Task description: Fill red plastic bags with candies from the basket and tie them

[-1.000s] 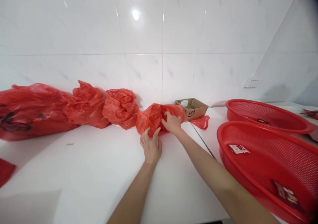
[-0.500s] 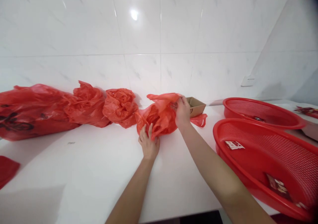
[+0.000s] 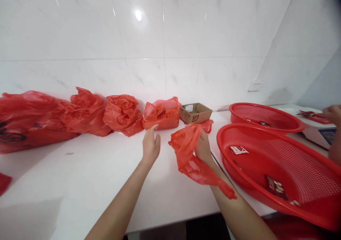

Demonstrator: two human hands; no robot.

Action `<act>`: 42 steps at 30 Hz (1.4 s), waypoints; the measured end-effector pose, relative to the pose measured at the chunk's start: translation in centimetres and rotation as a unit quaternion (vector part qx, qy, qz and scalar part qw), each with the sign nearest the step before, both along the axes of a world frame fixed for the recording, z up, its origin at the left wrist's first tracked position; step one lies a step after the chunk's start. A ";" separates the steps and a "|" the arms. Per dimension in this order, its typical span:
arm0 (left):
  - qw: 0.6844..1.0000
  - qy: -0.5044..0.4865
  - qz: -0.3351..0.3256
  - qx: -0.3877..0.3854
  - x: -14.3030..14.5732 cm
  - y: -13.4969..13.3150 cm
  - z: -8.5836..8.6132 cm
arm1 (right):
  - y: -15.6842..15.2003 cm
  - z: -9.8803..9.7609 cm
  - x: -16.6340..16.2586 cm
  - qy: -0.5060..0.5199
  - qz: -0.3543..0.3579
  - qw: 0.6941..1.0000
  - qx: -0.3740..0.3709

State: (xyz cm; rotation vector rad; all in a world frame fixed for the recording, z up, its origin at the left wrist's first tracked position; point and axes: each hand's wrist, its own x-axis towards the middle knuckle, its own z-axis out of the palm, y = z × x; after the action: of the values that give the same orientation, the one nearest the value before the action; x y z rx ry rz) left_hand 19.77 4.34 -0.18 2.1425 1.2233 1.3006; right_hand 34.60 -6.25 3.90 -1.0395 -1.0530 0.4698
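Observation:
A loose, crumpled red plastic bag point(image 3: 186, 144) hangs from my right hand point(image 3: 204, 147), which is closed on its edge. The bag's long twisted end trails down over my right forearm. My left hand point(image 3: 150, 144) is open and holds nothing, its fingers stretched forward and the thumb apart. Just beyond it stands a filled red plastic bag point(image 3: 162, 113) against the wall. To the right of that bag is a small open cardboard box point(image 3: 195, 113), with some more red plastic under and beside it.
Several bulky red bags point(image 3: 122, 114) line the wall on the left. Two red mesh baskets point(image 3: 221, 140) holding small packets stand on the right. Behind them are a scale point(image 3: 319, 137) and another person's hand point(image 3: 333, 114). A wall socket point(image 3: 255, 86) sits above the white table point(image 3: 93, 183).
My right hand has drawn a red bag away from the filled one, toward me. My left hand has let go and moved slightly left. Another person's hand now shows at right.

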 end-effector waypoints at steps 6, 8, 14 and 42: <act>0.945 -0.130 -0.193 -0.229 -2.4 -9.9 -2.9 | 0.5 -2.6 -3.0 0.057 0.044 0.997 -0.032; 0.915 -0.194 -0.193 -0.295 -2.3 -11.3 -4.1 | 0.8 -3.9 -4.7 0.007 0.058 0.997 -0.048; 0.849 -0.332 -0.125 -0.392 -5.0 -11.7 -5.2 | 1.1 -5.3 -4.6 -0.067 0.052 0.992 -0.095; 0.809 -0.419 0.044 -0.410 -12.6 -12.2 -5.3 | -8.8 -4.3 0.5 -0.502 0.253 0.790 -0.245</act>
State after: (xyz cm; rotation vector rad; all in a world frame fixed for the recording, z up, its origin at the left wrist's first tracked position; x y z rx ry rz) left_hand 7.20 -7.85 -5.45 0.7590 1.1469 1.1966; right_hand 35.11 -15.07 -0.39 -1.5206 -2.2902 0.6563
